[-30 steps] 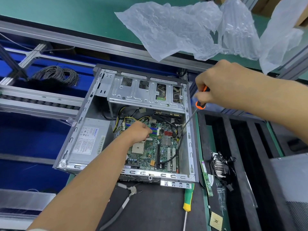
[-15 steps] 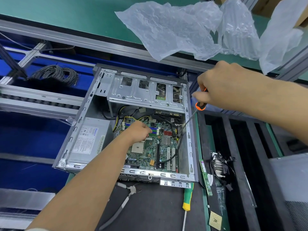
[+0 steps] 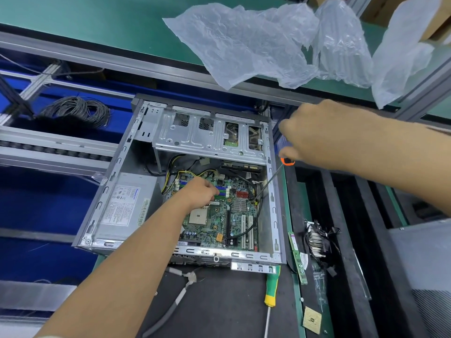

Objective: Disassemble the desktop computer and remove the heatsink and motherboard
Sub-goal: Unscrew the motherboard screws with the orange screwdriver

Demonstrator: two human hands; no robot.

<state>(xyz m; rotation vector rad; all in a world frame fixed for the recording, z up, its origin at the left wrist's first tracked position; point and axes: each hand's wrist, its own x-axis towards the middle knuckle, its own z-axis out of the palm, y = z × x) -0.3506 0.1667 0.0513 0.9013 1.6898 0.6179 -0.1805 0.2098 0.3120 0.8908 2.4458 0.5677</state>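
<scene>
The desktop case (image 3: 105, 206) lies open on its side, side panel off, and the motherboard (image 3: 220, 215) is still seated in its floor. The CPU socket (image 3: 198, 215), just below the left hand's fingers, is bare, so the heatsink is judged to be out already. A finned cooler (image 3: 316, 240) with trailing wires lies on the dark surface (image 3: 219, 301) well to the right of the case and below the right hand. It is probably that heatsink. A memory stick (image 3: 297, 259) lies beside it.

The left hand (image 3: 199, 192) rests on the board near the blue memory slots. Its fingers are curled down onto the board, and whether they pinch anything is hidden beneath the hand. The right hand (image 3: 314, 132) is closed around the orange-collared handle of a screwdriver (image 3: 268, 181). The shaft slants down and leftward from those fingers to a tip at the board's right edge, beside the small silver chipset sink (image 3: 240, 204), most likely on a mounting screw.

Still to do, as a judgement:
- Back out the remaining board screws.
- Free the yellow and black cables (image 3: 181, 174) above the left fingers.
- Lift the board clear.

The power supply (image 3: 127, 208) sits left of both hands, still in place. A green-and-yellow screwdriver (image 3: 271, 286) lies unused below the case.
</scene>
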